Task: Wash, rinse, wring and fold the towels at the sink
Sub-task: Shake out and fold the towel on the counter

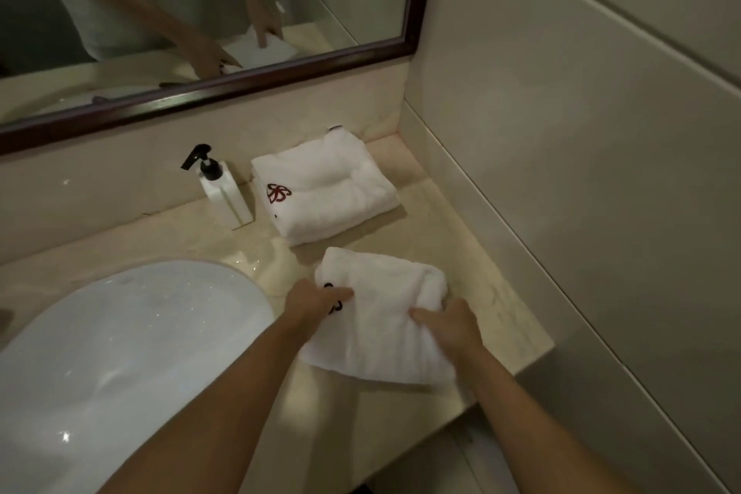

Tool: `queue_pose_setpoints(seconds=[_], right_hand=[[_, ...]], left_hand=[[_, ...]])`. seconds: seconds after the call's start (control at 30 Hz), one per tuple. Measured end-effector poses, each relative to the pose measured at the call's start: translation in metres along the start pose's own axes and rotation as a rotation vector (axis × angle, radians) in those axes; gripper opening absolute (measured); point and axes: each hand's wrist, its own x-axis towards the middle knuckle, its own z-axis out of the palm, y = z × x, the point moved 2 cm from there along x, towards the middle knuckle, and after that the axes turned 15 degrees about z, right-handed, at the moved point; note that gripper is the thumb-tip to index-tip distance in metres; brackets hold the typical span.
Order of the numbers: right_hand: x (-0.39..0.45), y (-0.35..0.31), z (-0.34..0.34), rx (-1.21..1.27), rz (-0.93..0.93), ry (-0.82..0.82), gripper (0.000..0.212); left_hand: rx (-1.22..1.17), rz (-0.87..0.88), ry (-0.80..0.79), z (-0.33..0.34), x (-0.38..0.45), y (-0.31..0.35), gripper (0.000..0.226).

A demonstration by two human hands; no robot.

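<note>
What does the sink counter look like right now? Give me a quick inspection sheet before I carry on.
Surface: pale stone counter, shiny wet patch beside the white basin.
Job's things: one folded towel with a red emblem by the back wall; a second towel, half folded, near the front edge.
Clutter: soap dispenser standing left of the folded towel.
Hands: left hand and right hand both grip the second towel.
Cables: nothing seen.
Surroundings: dark-framed mirror above, tiled wall on the right.
</note>
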Motion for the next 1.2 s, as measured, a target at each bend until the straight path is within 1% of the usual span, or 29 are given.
queue_pose_setpoints(seconds=[0.07, 0.13, 0.2, 0.27, 0.33, 0.4, 0.47, 0.57, 0.63, 0.7, 0.77, 0.83, 0.9, 0.97, 1.03, 1.1, 1.2], right_hand=[[0.001, -0.01, -0.001, 0.047, -0.074, -0.013, 0.069], [-0.001, -0.02, -0.007, 0.146, -0.133, -0.077, 0.051], [-0.006, -0.03, -0.02, 0.228, -0.176, -0.153, 0.034], [-0.007, -0.048, -0.033, 0.25, -0.25, -0.18, 0.04], [-0.013, -0.077, -0.044, 0.24, -0.384, -0.188, 0.055], [-0.019, -0.113, -0.052, 0.244, -0.497, -0.173, 0.064], [-0.017, -0.155, -0.056, 0.232, -0.57, -0.168, 0.064], [-0.007, -0.213, -0.051, 0.216, -0.616, -0.165, 0.065], [0.004, -0.246, -0.041, 0.175, -0.619, -0.198, 0.052], [0.016, -0.27, -0.03, 0.139, -0.611, -0.212, 0.039], [0.03, -0.287, -0.02, 0.135, -0.573, -0.2, 0.03], [0.042, -0.293, -0.011, 0.144, -0.531, -0.215, 0.025], [0.058, -0.294, -0.004, 0.107, -0.535, -0.176, 0.022], [0.07, -0.293, 0.001, 0.065, -0.539, -0.108, 0.028], [0.075, -0.292, 0.004, 0.009, -0.54, -0.054, 0.03], [0.072, -0.293, 0.005, -0.067, -0.547, -0.001, 0.038], [0.055, -0.293, 0.007, -0.197, -0.559, 0.142, 0.056]], left_hand=[[-0.068, 0.037, -0.031, 0.0, -0.005, 0.004, 0.042], [-0.114, 0.147, -0.049, -0.005, -0.014, 0.007, 0.048], [-0.167, 0.237, -0.035, -0.012, -0.022, 0.008, 0.053], [-0.186, 0.333, 0.034, -0.023, -0.025, 0.017, 0.044], [-0.184, 0.426, 0.13, -0.035, -0.023, 0.036, 0.033], [-0.199, 0.484, 0.229, -0.046, -0.013, 0.054, 0.035], [-0.231, 0.495, 0.315, -0.056, 0.005, 0.072, 0.04], [-0.277, 0.468, 0.446, -0.067, 0.04, 0.094, 0.028], [-0.336, 0.414, 0.519, -0.072, 0.061, 0.102, 0.027], [-0.341, 0.376, 0.561, -0.074, 0.079, 0.103, 0.029], [-0.313, 0.363, 0.571, -0.075, 0.097, 0.102, 0.028], [-0.294, 0.33, 0.548, -0.075, 0.111, 0.097, 0.026], [-0.241, 0.297, 0.497, -0.073, 0.123, 0.089, 0.034], [-0.19, 0.29, 0.46, -0.071, 0.128, 0.082, 0.045], [-0.134, 0.301, 0.443, -0.069, 0.13, 0.078, 0.06], [-0.056, 0.309, 0.411, -0.066, 0.126, 0.08, 0.079], [0.111, 0.376, 0.389, -0.056, 0.104, 0.09, 0.092]])
